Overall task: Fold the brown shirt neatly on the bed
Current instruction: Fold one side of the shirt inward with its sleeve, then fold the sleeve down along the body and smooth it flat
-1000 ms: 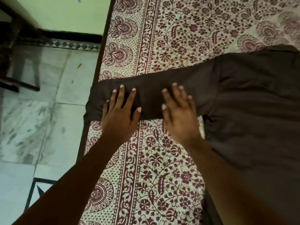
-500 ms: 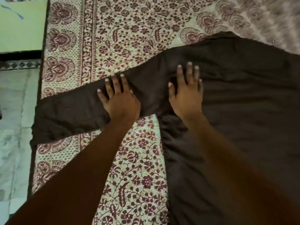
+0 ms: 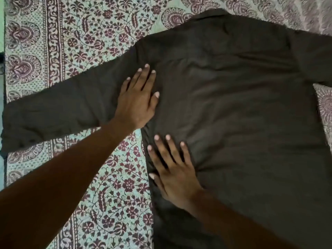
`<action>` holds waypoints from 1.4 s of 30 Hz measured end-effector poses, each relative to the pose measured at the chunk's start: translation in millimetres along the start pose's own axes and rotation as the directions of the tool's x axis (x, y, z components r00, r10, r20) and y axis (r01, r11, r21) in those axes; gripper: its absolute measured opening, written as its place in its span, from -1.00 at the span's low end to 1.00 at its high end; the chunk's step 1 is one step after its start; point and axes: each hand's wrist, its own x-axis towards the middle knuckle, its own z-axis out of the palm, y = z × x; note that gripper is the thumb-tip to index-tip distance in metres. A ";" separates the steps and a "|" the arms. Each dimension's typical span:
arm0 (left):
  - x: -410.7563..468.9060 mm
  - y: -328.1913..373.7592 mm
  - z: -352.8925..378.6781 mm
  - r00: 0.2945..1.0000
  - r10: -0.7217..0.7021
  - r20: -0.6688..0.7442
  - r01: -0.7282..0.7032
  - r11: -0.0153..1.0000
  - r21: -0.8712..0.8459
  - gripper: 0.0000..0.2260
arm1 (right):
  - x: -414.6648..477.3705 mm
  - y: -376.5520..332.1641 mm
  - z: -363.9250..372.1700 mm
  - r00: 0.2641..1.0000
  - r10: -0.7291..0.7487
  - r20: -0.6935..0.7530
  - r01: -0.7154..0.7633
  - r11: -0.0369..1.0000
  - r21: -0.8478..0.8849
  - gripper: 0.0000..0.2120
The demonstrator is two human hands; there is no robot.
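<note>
So, the brown shirt (image 3: 242,114) lies spread flat on the bed (image 3: 115,194) (maroon floral sheet under it), its body stretching away to the right of both hands. The left hand (image 3: 137,103) is flat, fingers straight and a bit spread, pressing where the sleeve (image 3: 59,112) meets the body; the sleeve runs off to that hand's left. The right hand (image 3: 177,178) sits just nearer the person, palm down too, fingers splayed on the shirt's side edge.
</note>
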 end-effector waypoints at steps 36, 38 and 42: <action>-454.6 233.9 90.0 0.985 -0.051 0.166 0.055 0.998 -0.020 -0.27 | -359.3 65.6 38.5 0.814 0.580 -0.042 -0.581 0.814 -0.011 -0.31; -434.2 241.8 84.4 0.993 -0.064 0.095 0.070 0.996 -0.053 -0.33 | -386.4 66.1 37.4 0.765 0.644 -0.015 -0.643 0.765 0.020 -0.30; -337.2 245.8 83.1 0.993 -0.120 -0.001 0.120 0.991 -0.056 -0.36 | -329.0 81.1 13.5 0.803 0.570 -0.176 -0.563 0.821 0.090 -0.35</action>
